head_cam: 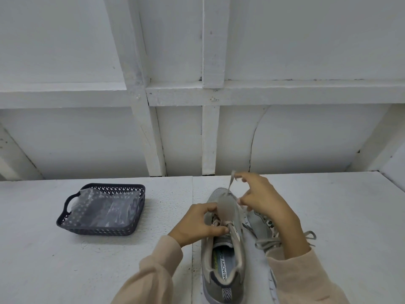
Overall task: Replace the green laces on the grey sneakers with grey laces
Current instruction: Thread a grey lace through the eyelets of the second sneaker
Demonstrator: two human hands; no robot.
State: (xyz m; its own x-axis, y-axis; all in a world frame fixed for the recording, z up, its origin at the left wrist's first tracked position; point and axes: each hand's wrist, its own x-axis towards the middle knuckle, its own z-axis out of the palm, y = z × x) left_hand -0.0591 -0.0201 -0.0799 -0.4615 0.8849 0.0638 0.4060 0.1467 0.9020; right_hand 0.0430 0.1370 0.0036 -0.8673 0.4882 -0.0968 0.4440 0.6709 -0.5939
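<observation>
One lace (230,183) pinched by right hand (263,199), left hand (197,226) gripping sneaker (210,281)

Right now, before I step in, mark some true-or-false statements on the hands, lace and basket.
1. The right hand pinches a grey lace raised above the sneaker. True.
2. The left hand is off the sneaker. False: it grips the sneaker near the eyelets.
3. The basket holds a plastic bag. True.
4. The basket sits right of the sneaker. False: it sits left.
</observation>
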